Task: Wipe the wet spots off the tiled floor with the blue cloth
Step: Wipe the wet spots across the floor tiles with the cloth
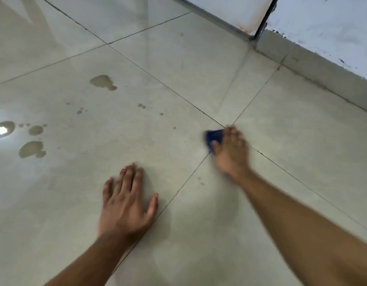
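From the head camera I judge the wiping to be under way but far from finished: my right hand [230, 149] presses the blue cloth [214, 137] onto the tiled floor [178, 69] just beside the crossing of two grout lines [227, 124], and the hand is blurred, so I cannot tell exactly how its fingers lie, only that they cover most of the cloth and that a folded blue edge shows at their left. My left hand [126, 201] lies flat on the tile with fingers straight and spread, holding nothing, apparently as a prop. The tile near the cloth looks dull and mostly dry, with only faint marks. The work left is well apart to the left: a large irregular puddle [103, 81], scattered small drops [141, 105], and a group of bigger pools [32, 149] near a bright glare at the frame's edge. The next move, I think, calls for carrying the cloth across that tile toward them. The tiles are pale grey, smooth, faintly glossy, and square-cut; a scuffed skirting [314, 67] and wall run at upper right.
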